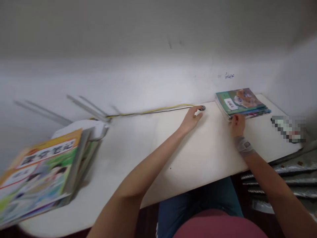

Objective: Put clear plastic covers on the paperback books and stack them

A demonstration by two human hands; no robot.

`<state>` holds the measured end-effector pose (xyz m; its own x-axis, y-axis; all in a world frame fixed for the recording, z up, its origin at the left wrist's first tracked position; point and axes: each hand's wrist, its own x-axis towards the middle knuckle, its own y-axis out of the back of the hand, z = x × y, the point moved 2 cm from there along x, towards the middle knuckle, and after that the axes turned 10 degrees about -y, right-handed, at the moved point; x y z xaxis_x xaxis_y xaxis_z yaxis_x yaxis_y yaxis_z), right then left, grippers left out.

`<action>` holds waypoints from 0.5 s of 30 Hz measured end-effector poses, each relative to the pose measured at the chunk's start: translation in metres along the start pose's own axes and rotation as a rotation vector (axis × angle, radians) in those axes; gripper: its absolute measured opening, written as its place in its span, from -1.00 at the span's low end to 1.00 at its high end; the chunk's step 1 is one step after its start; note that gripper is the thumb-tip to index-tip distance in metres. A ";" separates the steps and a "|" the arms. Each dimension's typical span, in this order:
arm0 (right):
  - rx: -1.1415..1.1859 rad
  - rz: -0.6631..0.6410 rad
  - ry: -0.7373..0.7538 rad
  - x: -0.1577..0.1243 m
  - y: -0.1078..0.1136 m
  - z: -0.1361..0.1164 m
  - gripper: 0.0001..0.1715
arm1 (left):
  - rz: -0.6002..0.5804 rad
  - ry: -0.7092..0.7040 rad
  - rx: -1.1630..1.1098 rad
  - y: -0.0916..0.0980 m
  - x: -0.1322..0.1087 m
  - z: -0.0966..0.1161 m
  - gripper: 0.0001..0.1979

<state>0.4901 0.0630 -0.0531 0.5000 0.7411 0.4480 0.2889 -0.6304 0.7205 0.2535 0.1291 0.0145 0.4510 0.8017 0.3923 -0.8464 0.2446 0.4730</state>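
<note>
My left hand [191, 119] reaches to the back of the white desk, thumb and fingers apart. Its fingertips are at a small round dark piece [203, 107] by the wall, where a yellow cable [163, 108] ends; what that piece is I cannot make out. At the front edge of a stack of books [244, 100] is my right hand [238, 125], its fingers curled against the lower left corner. Part of the grip is hidden behind the hand. The top book has a green and brown cover with a white label.
A second, larger pile of books [47, 178] lies at the left, blurred, before a white round-edged object [81, 127] with grey rods. A pixelated flat item [288, 129] sits at the desk's right end. Wrapped silvery packages [284, 181] are stacked below right. The wall runs along the back.
</note>
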 end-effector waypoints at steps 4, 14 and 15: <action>0.038 0.033 -0.051 0.015 -0.002 0.020 -0.55 | -0.074 0.011 0.377 0.078 -0.073 -0.020 -0.64; 0.154 0.153 0.171 0.003 -0.002 0.010 -0.61 | -0.220 0.601 0.967 0.154 -0.185 -0.063 -0.37; 0.163 0.100 0.243 -0.003 -0.004 0.001 -0.63 | -0.220 0.604 0.947 0.151 -0.187 -0.062 -0.32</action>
<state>0.4887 0.0630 -0.0579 0.3286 0.6950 0.6395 0.3850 -0.7169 0.5813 0.0235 0.0504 -0.0365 0.1366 0.9861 -0.0946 -0.0976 0.1084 0.9893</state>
